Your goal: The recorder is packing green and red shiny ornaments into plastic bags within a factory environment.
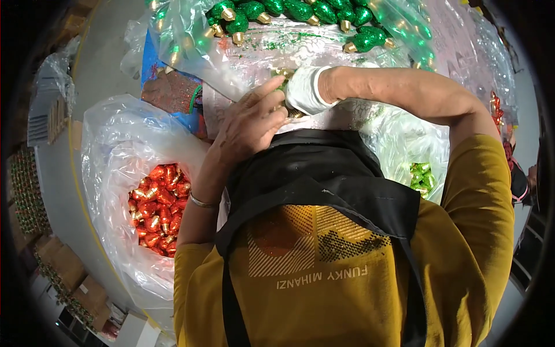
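My left hand [245, 124] is at the near edge of the work table, its fingers bent in against my right hand [309, 89]. The right one wears a white glove or wrap up to the wrist, and its fingers are hidden. Between the two hands shows a bit of a green and gold thing [282, 76], mostly covered, like the bulb ornaments beyond. Just past my hands lie several green glittery bulb ornaments [298, 10] with gold caps. One green bulb ornament [369, 39] lies apart from the pile, nearer me.
Clear plastic sheeting [231, 69] covers parts of the table. A plastic-lined container [101, 153] of red bulb ornaments [159, 208] stands at left. Light green ornaments [422, 178] lie in clear plastic at right. Cardboard boxes [63, 263] stand at the far left.
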Demonstrator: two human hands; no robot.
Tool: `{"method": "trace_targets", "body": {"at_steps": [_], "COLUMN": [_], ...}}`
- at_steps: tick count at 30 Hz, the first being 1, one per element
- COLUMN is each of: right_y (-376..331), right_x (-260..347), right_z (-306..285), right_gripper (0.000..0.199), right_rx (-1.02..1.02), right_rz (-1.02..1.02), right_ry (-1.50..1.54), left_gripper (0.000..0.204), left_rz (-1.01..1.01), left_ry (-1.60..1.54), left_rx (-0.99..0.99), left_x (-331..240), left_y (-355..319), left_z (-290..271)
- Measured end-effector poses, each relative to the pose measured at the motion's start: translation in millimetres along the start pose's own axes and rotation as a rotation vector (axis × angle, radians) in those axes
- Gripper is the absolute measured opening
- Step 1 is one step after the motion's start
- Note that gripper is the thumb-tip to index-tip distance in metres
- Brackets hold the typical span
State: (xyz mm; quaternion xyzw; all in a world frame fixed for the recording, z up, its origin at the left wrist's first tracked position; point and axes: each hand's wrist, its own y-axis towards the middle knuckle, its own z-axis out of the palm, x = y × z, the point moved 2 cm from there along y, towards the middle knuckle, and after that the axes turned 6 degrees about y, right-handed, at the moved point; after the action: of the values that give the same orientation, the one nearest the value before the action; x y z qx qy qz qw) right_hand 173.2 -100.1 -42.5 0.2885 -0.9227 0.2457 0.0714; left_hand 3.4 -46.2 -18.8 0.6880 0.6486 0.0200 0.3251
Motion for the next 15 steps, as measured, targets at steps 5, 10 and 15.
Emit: {"method": "trace_targets", "body": {"at_steps": [5, 10, 15], "right_y": [-4, 16, -32], "right_x": [3, 1, -9], "right_z": [-1, 37, 11], "right_gripper": [0.013, 0.013, 0.034], "right_rx": [0.021, 0.08, 0.081], "right_rz": [-0.068, -0.112, 0.045], "right_ry": [0.114, 0.115, -0.149], "left_gripper": [0.02, 0.02, 0.025], "left_rz": [0.04, 0.01, 0.261], "left_ry": [-0.018, -0.02, -0.044], "left_rx": [0.018, 0.0, -0.06], "left_x": [-1, -4, 12], "left_y": [2, -2, 20], "left_z": [-2, -13, 14]}}
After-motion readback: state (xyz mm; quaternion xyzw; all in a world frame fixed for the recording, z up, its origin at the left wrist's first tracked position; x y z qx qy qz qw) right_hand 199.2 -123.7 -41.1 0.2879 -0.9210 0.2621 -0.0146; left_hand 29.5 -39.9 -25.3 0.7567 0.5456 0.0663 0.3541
